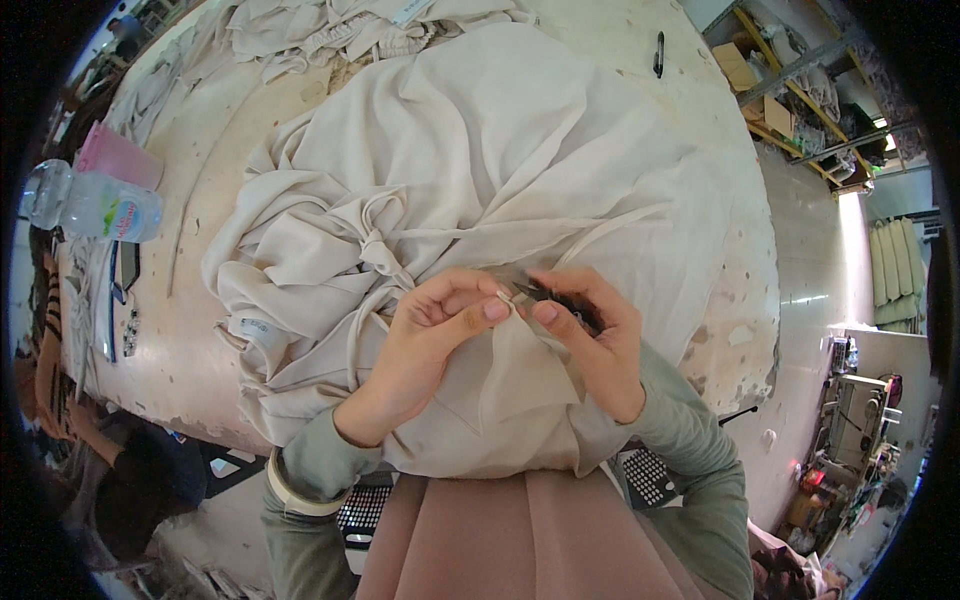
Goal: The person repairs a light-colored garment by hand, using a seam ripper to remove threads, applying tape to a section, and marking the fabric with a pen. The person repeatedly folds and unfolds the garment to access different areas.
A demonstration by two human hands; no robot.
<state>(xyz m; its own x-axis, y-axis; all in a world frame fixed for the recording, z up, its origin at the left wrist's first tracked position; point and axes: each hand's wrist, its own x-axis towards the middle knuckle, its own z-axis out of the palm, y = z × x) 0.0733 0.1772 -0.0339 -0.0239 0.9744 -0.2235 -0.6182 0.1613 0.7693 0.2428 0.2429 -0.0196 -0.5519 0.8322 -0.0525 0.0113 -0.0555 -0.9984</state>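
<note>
A large cream garment [480,130] lies bunched over the table and hangs down over its near edge toward my lap. My left hand [425,335] is closed, pinching a narrow edge of its fabric between thumb and forefinger. Close beside it, my right hand [605,345] is wrapped round small dark snips [538,291]. Their blades point left toward the pinched edge; the handles are mostly hidden in the palm. A fabric flap [525,375] drops below my fingers. Left of my hands, a tied knot [378,250] of the same cloth rests on the garment.
More cream garments [330,35] are heaped at the far side. At the left stand a pink container [120,155] and a clear plastic bottle [115,205], near a phone [126,268]. A black pen [659,55] lies far right. Another person's arm [95,430] shows lower left.
</note>
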